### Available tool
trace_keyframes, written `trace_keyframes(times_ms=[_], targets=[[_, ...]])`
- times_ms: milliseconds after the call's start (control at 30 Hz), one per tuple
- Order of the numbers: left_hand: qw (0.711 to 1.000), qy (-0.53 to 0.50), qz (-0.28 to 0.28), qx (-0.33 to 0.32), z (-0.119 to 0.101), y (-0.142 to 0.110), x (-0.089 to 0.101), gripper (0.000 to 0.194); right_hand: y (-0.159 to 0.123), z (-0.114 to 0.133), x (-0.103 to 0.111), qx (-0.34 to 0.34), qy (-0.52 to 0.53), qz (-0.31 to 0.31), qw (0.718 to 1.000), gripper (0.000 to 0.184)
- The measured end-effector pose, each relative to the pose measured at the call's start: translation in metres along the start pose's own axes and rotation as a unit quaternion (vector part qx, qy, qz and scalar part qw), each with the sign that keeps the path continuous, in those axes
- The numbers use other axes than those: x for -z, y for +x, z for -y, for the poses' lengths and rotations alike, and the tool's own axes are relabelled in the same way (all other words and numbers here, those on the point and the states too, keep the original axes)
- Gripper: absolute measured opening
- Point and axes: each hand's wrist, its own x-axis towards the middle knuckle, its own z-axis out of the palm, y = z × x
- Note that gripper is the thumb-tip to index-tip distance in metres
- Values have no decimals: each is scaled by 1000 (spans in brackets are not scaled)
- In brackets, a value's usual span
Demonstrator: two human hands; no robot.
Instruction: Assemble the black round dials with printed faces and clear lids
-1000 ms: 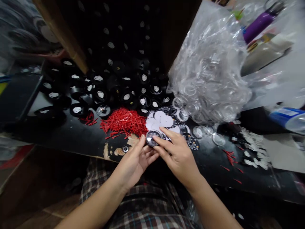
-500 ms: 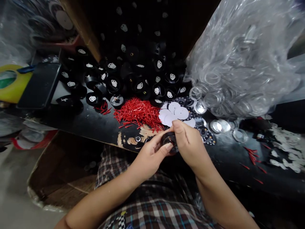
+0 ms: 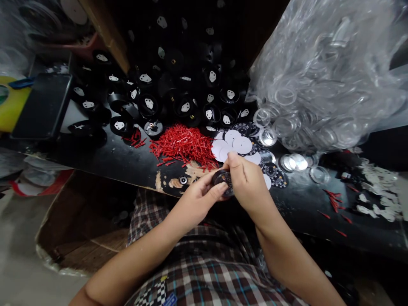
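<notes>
From the head cam, we've got the dark round piece (image 3: 219, 178) gripped in our left hand (image 3: 193, 195), thumb over its tilted face, just short of the white discs (image 3: 242, 145), with our right hand (image 3: 250, 180) snug at its right side, grip honestly impossible to tell.

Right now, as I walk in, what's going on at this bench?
Someone is holding a dark round piece close to the bench's front edge. The left hand has its thumb across the face, and the right hand closes in at the other side, its fingers partly hidden. Just beyond lie a heap of small red parts and some white discs. Black round cases crowd behind, with clear rings off to the right.
</notes>
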Motion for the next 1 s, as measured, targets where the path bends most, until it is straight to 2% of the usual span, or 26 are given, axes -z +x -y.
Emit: trace_keyframes(times_ms=[67,167,233,300,367,433,500,567,633,667,700,733,800,833,867,900,1000], targets=[[996,80,-4,-37,1,-1,0,39,-2,0,-2,39,-17,-22,999,38],[975,204,-3,-93,-2,-4,1,41,-5,2,-6,91,-26,-45,995,35],[959,265,-13,-104,-5,-6,2,42,-7,6,-9,111,-35,-54,992,34],[950,295,-36,-90,-6,-12,7,41,-7,8,-11,129,-42,-35,990,36],[949,303,-66,-63,-4,-23,24,39,-7,6,-9,144,-29,31,989,36],[947,297,-112,-37,3,-42,53,38,-6,1,-1,139,0,92,986,30],[931,289,-219,-43,11,-67,90,38,-5,-6,9,103,24,83,991,24],[883,332,-328,-47,14,-92,125,39,-2,-12,13,55,25,34,998,24],[796,419,-430,-75,10,-109,146,43,2,-13,9,48,39,56,997,27],[755,460,-456,-106,5,-111,149,43,3,-10,4,59,46,83,994,29],[728,491,-456,-146,-2,-108,147,41,4,-6,-1,74,51,111,990,30],[714,512,-440,-185,-11,-100,142,37,3,0,-7,89,53,131,986,31],[725,528,-376,-234,-34,-71,126,28,1,9,-16,107,49,145,982,32],[714,546,-358,-252,-47,-52,119,28,-1,13,-19,111,46,146,982,31],[680,584,-353,-269,-59,-32,113,29,-3,15,-21,116,44,150,981,31],[638,634,-343,-272,-70,-13,109,31,-6,15,-21,118,40,153,980,30],[623,656,-325,-274,-90,31,110,42,-13,9,-16,111,23,156,981,30]])
